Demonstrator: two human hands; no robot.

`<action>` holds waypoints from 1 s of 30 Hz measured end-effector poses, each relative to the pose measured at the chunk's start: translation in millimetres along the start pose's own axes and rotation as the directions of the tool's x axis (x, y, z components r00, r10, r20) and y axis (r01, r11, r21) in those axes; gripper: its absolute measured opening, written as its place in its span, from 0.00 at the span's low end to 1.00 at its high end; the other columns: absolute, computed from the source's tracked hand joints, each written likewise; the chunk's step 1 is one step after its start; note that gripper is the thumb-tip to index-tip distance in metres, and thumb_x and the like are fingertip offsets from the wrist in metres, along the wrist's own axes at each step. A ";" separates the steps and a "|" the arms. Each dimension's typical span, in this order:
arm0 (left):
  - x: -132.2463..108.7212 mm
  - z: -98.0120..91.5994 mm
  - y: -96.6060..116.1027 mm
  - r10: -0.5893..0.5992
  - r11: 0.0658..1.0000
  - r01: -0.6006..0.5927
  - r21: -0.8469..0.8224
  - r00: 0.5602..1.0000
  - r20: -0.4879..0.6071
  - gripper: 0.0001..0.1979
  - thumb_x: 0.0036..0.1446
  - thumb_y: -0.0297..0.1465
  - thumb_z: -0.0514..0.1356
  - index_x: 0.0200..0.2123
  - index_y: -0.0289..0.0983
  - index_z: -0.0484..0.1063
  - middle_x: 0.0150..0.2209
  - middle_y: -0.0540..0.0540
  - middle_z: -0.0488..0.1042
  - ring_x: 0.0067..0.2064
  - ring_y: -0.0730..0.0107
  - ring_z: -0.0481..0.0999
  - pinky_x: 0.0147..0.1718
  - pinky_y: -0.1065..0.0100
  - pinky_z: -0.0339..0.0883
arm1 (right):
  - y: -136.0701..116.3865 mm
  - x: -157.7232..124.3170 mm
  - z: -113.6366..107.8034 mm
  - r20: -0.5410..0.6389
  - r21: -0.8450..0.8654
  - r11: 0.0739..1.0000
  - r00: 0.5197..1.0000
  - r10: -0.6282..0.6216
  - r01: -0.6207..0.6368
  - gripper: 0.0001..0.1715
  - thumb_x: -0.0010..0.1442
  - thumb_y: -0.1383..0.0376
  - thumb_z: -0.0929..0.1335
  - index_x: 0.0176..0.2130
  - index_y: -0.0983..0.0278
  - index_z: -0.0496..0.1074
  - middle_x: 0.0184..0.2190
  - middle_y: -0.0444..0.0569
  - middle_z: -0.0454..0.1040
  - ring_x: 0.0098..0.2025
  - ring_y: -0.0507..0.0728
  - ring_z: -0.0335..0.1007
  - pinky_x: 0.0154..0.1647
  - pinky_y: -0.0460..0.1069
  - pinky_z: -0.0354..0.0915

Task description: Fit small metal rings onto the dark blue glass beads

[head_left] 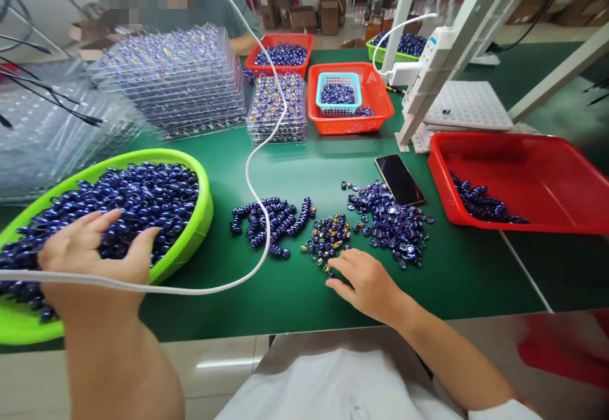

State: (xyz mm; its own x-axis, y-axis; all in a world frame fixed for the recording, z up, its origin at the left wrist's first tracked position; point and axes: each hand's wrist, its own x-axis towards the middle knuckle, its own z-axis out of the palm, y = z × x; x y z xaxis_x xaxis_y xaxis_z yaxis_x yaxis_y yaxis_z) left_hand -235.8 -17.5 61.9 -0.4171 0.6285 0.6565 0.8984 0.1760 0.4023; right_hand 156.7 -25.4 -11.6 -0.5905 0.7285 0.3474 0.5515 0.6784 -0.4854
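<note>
Basin (205,207), lime green: filled with glossy dark-blue parts (143,185); left hand (98,249) over them, thumb and fingers apart. Right hand (368,283): thumb and fingertip together on small blue-and-gold piece (328,271), just beside blue-and-gold pile (328,236), green surface (228,309). Phone (398,179): beside blue caps (394,223).

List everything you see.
Table: one, green, centre.
Basin: one, lime, front left, holding parts.
Basket: one, lime, back right.
Tubs: three, red, two back, one right.
Small basket: one, light blue, inside middle tub.
Part piles: three, dark blue, middle one with gold, centre.
Tray stacks: several, clear, back left.
Phone: one, black, by right pile.
Cable: one, white, across table.
Power strip: one, white, back right.
Sheets: several, white, back right.
Boxes: several, brown, background.
Co-worker: one, dark top, back left.
Left hand: one, over basin.
Right hand: one, by piles, small part between fingers.
</note>
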 end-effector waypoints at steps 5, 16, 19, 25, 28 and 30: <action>-51.4 14.0 87.5 0.251 0.949 -0.243 -0.199 0.968 0.016 0.21 0.49 0.27 0.70 0.48 0.39 0.76 0.52 0.42 0.77 0.52 0.52 0.76 0.53 0.51 0.69 | -2.6 1.4 5.1 -0.012 -0.012 1.000 1.000 0.011 -0.011 0.08 0.63 0.72 0.64 0.35 0.63 0.71 0.29 0.49 0.72 0.34 0.57 0.67 0.36 0.52 0.66; -129.5 60.5 194.1 0.344 0.486 0.690 -0.536 0.412 0.844 0.13 0.53 0.32 0.67 0.42 0.36 0.79 0.36 0.43 0.82 0.38 0.63 0.81 0.41 0.61 0.76 | 16.6 -11.0 -24.5 0.070 0.719 0.558 0.842 0.535 -0.414 0.08 0.63 0.61 0.68 0.37 0.63 0.72 0.28 0.43 0.72 0.30 0.52 0.70 0.31 0.46 0.67; -128.8 65.4 198.6 0.335 0.322 0.850 -0.417 0.309 0.890 0.16 0.51 0.33 0.69 0.43 0.34 0.78 0.36 0.43 0.82 0.36 0.64 0.80 0.40 0.61 0.76 | 16.4 -12.2 -28.4 0.004 0.699 0.599 0.840 0.542 -0.390 0.05 0.64 0.63 0.66 0.38 0.62 0.71 0.30 0.44 0.71 0.31 0.52 0.69 0.33 0.47 0.68; -125.5 69.7 192.4 0.400 0.236 0.906 -0.351 0.238 0.885 0.14 0.52 0.33 0.69 0.42 0.34 0.80 0.37 0.43 0.82 0.36 0.68 0.79 0.40 0.64 0.74 | 7.7 -7.1 -36.4 -0.167 0.464 0.860 0.933 0.318 -0.211 0.19 0.61 0.67 0.68 0.51 0.55 0.72 0.42 0.47 0.68 0.41 0.54 0.69 0.43 0.52 0.70; -129.0 73.6 187.4 0.394 0.191 0.931 -0.311 0.218 0.893 0.14 0.51 0.33 0.69 0.41 0.34 0.80 0.36 0.43 0.82 0.36 0.67 0.79 0.39 0.65 0.73 | 8.1 -6.7 -33.7 -0.240 0.387 0.915 0.946 0.220 -0.115 0.19 0.61 0.67 0.70 0.51 0.53 0.73 0.41 0.48 0.69 0.43 0.56 0.70 0.44 0.54 0.71; -130.7 75.2 185.6 0.369 0.174 0.945 -0.278 0.199 0.908 0.14 0.51 0.33 0.70 0.41 0.34 0.80 0.34 0.44 0.82 0.33 0.68 0.79 0.38 0.65 0.74 | 8.7 -6.5 -32.3 -0.273 0.358 0.929 0.941 0.199 -0.093 0.17 0.61 0.69 0.70 0.49 0.54 0.74 0.40 0.48 0.70 0.42 0.56 0.70 0.43 0.54 0.71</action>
State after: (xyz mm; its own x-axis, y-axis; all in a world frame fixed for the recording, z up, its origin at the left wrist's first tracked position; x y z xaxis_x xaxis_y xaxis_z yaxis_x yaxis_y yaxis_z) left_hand -4.3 -10.1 2.8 0.3732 0.8779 -0.2999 -0.2761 0.4137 0.8675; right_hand 184.4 -21.2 7.8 -0.2855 0.8465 0.4494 0.3565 0.5290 -0.7701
